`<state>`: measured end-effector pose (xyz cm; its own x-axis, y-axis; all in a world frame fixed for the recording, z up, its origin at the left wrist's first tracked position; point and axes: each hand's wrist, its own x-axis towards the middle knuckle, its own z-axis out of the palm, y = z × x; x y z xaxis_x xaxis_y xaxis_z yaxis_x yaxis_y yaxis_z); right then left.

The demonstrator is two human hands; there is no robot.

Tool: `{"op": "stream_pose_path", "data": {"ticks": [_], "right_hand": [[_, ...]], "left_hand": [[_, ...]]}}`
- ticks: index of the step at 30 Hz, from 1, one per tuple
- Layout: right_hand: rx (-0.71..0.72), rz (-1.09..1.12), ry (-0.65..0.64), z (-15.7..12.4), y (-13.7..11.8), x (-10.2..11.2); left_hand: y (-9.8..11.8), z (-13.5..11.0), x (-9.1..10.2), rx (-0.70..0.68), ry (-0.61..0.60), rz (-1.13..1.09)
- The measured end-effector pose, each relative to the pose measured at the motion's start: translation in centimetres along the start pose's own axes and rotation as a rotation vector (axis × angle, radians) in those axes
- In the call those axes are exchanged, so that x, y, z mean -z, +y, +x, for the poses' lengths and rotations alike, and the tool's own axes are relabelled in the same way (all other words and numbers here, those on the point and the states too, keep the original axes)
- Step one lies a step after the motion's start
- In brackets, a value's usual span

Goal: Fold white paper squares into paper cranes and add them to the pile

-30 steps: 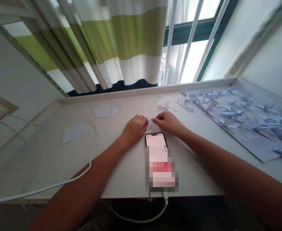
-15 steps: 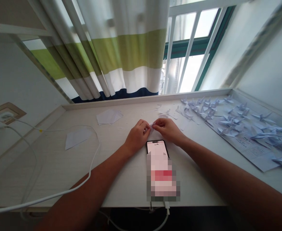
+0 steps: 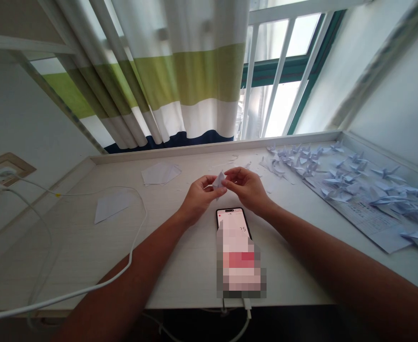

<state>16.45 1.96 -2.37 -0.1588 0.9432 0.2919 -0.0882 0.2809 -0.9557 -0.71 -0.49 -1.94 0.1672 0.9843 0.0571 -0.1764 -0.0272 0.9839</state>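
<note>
A small folded piece of pale paper (image 3: 218, 180) is pinched between my left hand (image 3: 199, 195) and my right hand (image 3: 247, 188), held just above the white desk (image 3: 180, 247). Both hands have their fingers closed on it, thumbs and fingertips meeting at the paper. Right below my hands a phone (image 3: 238, 251) lies flat with its screen lit and a cable plugged into its near end.
Several folded paper cranes (image 3: 351, 178) lie on a printed sheet at the right. Paper scraps (image 3: 244, 164) are scattered behind my hands. Two flat paper pieces (image 3: 160, 173) (image 3: 111, 205) lie at the left. A white cable (image 3: 133, 237) loops across the desk. Curtain and window stand behind.
My hands have lifted the small folded paper off the desk and turned it up between the fingertips; earlier they pressed it flat on the surface.
</note>
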Motion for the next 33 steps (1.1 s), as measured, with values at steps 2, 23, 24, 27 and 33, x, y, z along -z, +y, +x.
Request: {"op": "stream_pose_path", "data": {"ticks": [2,23,24,27,33], "right_hand": [[0.008,-0.040,0.005,0.0,-0.2,0.2],[-0.003,-0.061,-0.087,-0.4,-1.2,0.2],[0.014,-0.081,-0.079,-0.4,-1.2,0.3],[0.141,-0.206,-0.045,-0.6,-1.4,0.4],[0.430,-0.446,-0.120,-0.5,-1.9,1.0]], "left_hand": [[0.3,-0.1,0.0,0.059,-0.098,-0.066],[1.2,-0.6,-0.6,0.071,-0.051,0.034],[1.2,-0.6,-0.6,0.074,-0.046,0.035],[1.1,-0.5,-0.5,0.070,-0.034,0.052],[0.9,-0.6,0.0,0.054,-0.117,0.081]]}}
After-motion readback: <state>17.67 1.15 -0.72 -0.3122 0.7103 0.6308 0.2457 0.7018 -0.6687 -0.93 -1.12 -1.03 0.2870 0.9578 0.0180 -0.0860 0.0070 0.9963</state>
